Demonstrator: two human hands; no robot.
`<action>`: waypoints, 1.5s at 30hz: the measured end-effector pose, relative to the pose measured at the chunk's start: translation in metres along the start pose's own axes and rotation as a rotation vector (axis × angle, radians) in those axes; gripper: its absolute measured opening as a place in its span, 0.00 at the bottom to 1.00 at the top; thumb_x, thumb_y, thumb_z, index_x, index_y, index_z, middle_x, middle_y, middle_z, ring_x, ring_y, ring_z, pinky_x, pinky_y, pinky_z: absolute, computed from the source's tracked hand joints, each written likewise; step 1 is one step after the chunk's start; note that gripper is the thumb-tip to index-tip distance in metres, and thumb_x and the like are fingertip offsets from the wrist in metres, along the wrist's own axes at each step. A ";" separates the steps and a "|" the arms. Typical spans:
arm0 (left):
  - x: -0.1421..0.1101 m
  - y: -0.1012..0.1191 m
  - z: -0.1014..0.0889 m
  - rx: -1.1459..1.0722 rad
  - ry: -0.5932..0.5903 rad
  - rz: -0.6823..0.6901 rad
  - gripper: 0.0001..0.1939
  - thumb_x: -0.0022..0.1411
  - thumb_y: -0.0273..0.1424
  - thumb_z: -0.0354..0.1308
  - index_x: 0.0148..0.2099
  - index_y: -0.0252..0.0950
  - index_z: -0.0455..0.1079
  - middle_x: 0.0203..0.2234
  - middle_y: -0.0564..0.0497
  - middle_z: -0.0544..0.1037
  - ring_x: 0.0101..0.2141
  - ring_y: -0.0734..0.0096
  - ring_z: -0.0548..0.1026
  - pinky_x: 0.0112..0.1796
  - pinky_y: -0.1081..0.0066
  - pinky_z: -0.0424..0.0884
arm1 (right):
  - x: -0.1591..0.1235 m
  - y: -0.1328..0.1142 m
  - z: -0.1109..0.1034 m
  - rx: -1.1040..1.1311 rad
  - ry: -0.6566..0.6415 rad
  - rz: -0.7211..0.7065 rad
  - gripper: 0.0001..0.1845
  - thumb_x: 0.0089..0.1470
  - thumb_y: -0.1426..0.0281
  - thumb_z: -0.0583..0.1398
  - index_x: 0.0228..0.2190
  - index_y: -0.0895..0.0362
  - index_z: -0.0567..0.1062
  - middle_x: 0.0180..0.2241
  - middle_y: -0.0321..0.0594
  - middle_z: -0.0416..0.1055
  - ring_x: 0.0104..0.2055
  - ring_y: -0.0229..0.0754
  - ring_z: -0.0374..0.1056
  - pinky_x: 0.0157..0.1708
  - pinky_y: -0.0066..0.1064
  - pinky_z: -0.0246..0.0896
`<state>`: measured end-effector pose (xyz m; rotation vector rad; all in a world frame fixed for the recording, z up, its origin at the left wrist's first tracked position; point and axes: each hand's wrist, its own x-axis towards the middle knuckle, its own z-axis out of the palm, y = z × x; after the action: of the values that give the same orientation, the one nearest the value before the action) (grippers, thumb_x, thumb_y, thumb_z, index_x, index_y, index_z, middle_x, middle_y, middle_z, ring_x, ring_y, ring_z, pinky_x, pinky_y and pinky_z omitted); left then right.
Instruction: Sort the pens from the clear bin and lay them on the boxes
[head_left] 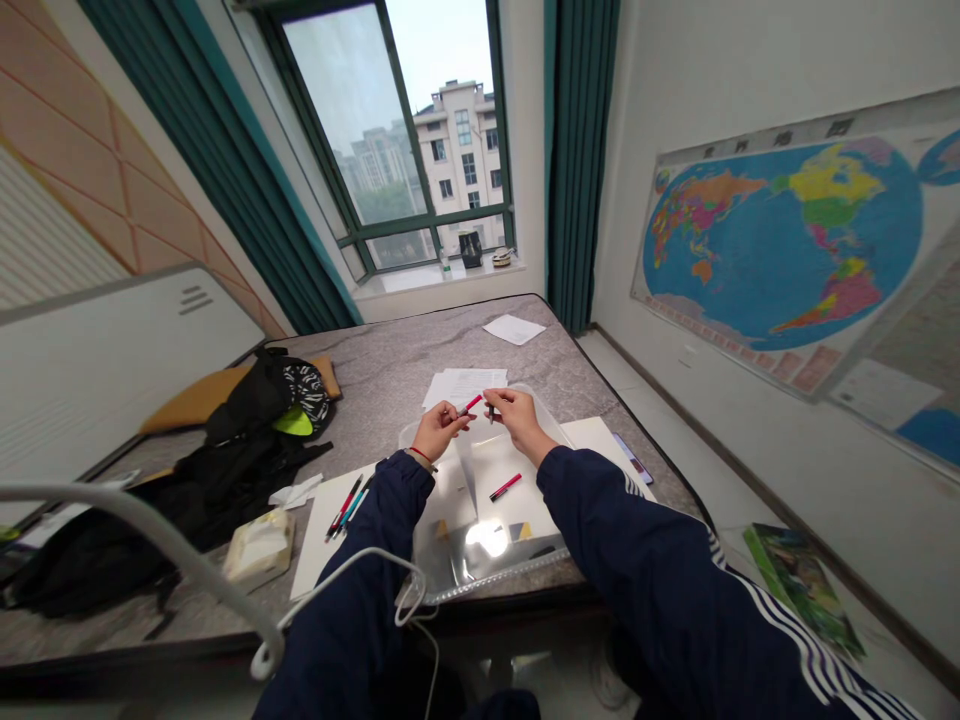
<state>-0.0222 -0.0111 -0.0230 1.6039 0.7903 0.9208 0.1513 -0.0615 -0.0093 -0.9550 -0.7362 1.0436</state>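
Observation:
My left hand (pixel 439 430) is closed on a red pen (pixel 472 404), which slants up to the right from the fingertips. Close beside it, my right hand (pixel 517 415) pinches a small dark piece (pixel 491 411), too small to name surely. Both hands hover over a clear plastic tray (pixel 427 585). A second red-and-black pen (pixel 505 487) lies in that tray, below the hands. To the left, several pens (pixel 349 508) in red, black and teal lie side by side on a white board (pixel 311 560).
Paper sheets (pixel 457 385) lie behind the tray, another sheet (pixel 514 329) farther back. At left are a tissue pack (pixel 260 548) and a black backpack (pixel 217 490). A white cable (pixel 360 556) crosses my left sleeve. A phone (pixel 632 458) lies at right.

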 end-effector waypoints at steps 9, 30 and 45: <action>-0.002 0.003 0.002 0.011 -0.017 -0.007 0.22 0.51 0.39 0.68 0.31 0.37 0.55 0.32 0.45 0.81 0.28 0.70 0.78 0.25 0.76 0.64 | 0.001 0.003 -0.003 -0.022 0.014 -0.031 0.23 0.37 0.56 0.70 0.29 0.62 0.79 0.27 0.40 0.73 0.27 0.37 0.68 0.30 0.32 0.68; 0.000 -0.015 0.001 0.139 -0.022 0.003 0.11 0.53 0.34 0.64 0.38 0.34 0.71 0.32 0.46 0.81 0.32 0.67 0.79 0.33 0.69 0.72 | -0.009 0.019 0.000 -0.471 -0.243 -0.177 0.12 0.50 0.62 0.62 0.31 0.58 0.79 0.29 0.41 0.76 0.30 0.40 0.71 0.30 0.31 0.67; -0.006 0.002 0.009 0.027 -0.322 -0.041 0.16 0.48 0.39 0.69 0.39 0.37 0.81 0.37 0.47 0.83 0.38 0.61 0.79 0.38 0.67 0.75 | 0.003 0.020 -0.005 -0.302 -0.171 -0.112 0.21 0.42 0.60 0.68 0.36 0.59 0.75 0.30 0.43 0.78 0.32 0.44 0.74 0.34 0.34 0.68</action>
<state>-0.0177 -0.0210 -0.0234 1.6985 0.6085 0.6029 0.1491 -0.0565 -0.0290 -1.0756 -1.0994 0.9387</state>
